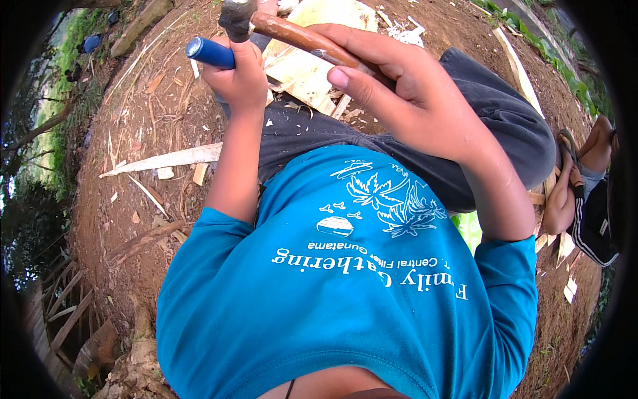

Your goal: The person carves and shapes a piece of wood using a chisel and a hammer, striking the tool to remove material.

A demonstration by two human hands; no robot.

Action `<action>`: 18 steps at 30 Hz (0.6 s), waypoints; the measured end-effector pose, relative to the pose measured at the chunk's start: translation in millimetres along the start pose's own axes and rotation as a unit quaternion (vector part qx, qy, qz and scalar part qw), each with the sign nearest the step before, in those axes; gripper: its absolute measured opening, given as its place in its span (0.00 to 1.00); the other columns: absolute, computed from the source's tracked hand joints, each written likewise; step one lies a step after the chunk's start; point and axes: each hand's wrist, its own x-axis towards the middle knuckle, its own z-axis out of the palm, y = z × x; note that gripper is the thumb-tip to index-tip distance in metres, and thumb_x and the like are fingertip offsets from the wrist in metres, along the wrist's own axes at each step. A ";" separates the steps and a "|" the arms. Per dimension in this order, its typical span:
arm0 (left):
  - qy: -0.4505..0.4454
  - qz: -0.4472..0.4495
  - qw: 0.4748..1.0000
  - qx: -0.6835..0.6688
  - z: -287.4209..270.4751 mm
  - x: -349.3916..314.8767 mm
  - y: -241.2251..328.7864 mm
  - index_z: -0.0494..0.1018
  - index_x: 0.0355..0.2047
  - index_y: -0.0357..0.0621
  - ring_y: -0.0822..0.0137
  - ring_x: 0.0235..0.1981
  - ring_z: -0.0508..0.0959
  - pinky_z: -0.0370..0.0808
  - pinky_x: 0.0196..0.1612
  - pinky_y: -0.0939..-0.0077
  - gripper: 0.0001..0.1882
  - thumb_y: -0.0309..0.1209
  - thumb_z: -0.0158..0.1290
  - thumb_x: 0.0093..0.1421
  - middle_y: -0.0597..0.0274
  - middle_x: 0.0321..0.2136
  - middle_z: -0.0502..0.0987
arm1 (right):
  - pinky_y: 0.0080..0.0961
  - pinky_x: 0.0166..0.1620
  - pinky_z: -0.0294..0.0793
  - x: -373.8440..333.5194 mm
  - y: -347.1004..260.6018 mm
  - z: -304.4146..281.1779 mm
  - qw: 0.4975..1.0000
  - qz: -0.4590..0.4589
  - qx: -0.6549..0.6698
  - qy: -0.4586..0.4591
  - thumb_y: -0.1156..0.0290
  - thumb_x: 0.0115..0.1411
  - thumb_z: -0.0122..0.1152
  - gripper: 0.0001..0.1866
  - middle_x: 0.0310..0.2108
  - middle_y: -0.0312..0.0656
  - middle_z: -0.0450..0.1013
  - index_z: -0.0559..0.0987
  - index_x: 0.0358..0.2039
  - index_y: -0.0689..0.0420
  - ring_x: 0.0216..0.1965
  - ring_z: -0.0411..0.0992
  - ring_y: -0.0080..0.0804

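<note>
My left hand (240,76) is closed around the blue cylindrical handle (211,53) of a tool whose working end I cannot see. In my right hand (432,100) is a hammer with a brown wooden handle (306,40); the fingers wrap the handle and the thumb lies loosely along it. The dark hammer head (237,16) is right by the left fist, overlapping it in the view; whether they touch I cannot tell. Beyond both hands, pale pieces of cut wood (299,74) lie in front of my dark trousers (495,110).
Bare brown soil (143,133) is strewn with wood chips and slivers. A long pointed wood strip (166,159) lies to the left, and another plank (517,66) at the far right. Another person's bare legs (585,156) show at the right edge. Roots and dry stalks (70,319) are at lower left.
</note>
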 end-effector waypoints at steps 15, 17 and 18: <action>0.017 0.103 0.990 0.099 -3.3 -0.5 -14.6 0.67 0.25 0.42 0.78 0.24 0.72 0.69 0.29 0.81 0.10 0.25 0.54 0.64 0.69 0.22 0.73 | 0.37 0.28 0.69 36.6 -7.7 1.6 0.995 -0.062 -0.001 -0.074 0.73 0.68 0.53 0.15 0.26 0.49 0.74 0.72 0.55 0.58 0.23 0.74 0.44; 0.021 0.109 0.988 0.108 8.0 -5.8 -16.2 0.69 0.26 0.41 0.78 0.24 0.72 0.69 0.29 0.80 0.10 0.26 0.54 0.65 0.69 0.22 0.73 | 0.39 0.27 0.68 38.1 -9.1 2.4 0.995 -0.068 0.008 -0.074 0.73 0.68 0.52 0.14 0.25 0.49 0.74 0.72 0.54 0.59 0.22 0.73 0.46; 0.028 0.085 0.992 0.086 13.2 -5.4 -14.5 0.68 0.26 0.41 0.79 0.25 0.72 0.69 0.29 0.80 0.10 0.26 0.54 0.65 0.70 0.23 0.73 | 0.38 0.28 0.69 38.9 -10.0 2.1 0.995 -0.071 0.003 -0.070 0.73 0.68 0.52 0.14 0.26 0.49 0.74 0.72 0.53 0.59 0.23 0.73 0.46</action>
